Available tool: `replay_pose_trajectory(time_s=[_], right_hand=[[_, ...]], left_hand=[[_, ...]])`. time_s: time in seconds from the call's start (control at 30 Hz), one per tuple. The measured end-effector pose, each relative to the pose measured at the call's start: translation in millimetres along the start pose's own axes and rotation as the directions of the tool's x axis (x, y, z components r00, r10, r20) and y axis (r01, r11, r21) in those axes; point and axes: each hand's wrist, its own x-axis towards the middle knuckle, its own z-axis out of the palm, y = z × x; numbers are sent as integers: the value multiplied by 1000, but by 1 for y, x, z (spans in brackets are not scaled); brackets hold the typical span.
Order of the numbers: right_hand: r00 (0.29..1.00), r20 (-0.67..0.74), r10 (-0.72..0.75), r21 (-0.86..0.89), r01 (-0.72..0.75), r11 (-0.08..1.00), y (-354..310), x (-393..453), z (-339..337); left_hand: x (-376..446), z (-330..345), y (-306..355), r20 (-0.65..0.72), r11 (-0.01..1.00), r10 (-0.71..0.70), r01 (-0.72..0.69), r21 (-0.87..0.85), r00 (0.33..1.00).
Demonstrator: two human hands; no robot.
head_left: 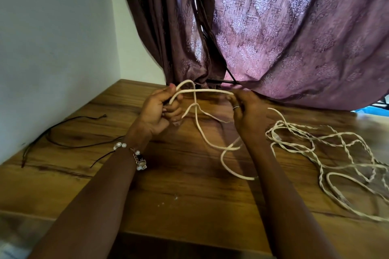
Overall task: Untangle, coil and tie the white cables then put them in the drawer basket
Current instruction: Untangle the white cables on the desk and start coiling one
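- Left hand [160, 109]: fingers curled round several turns of white cable [207, 90], raised above the tabletop [147, 185]; presumably serving as the former on which the coil is built.
- Right hand [245, 109]: pinching the same cable further along, so that a span runs taut between the two hands; probably feeding slack for the next turn.
- Free length of the held cable: hanging from the hands, looping down onto the tabletop between the forearms.
- Second bundle of white cables [328, 153]: lying on the tabletop right of the right forearm, twisted and overlapping, not yet coiled.
- Thin black cord [63, 132]: on the tabletop at left, apart from the work.
- Not visible: drawer basket; cable ends; far side of the bundle, cut off at the right edge; exact turn count in the left hand, blurred.
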Motion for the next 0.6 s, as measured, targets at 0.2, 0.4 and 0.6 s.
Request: replay_pose_trajectory(time_s=[0.2,0.4,0.6], right_hand=[[1000,24,-17,-189,21,982,10,-2,-6],[991,130,39,-135,-21,991,16,-4,-25],[862,505,41,95,-103,990,23,-4,-38]], left_hand=[[5,-14,4,-250,993,103,-116,-39,963],[6,-19,6,-364,987,118,-150,-61,924],[5,-26,9,-415,952,151,-245,-182,897]])
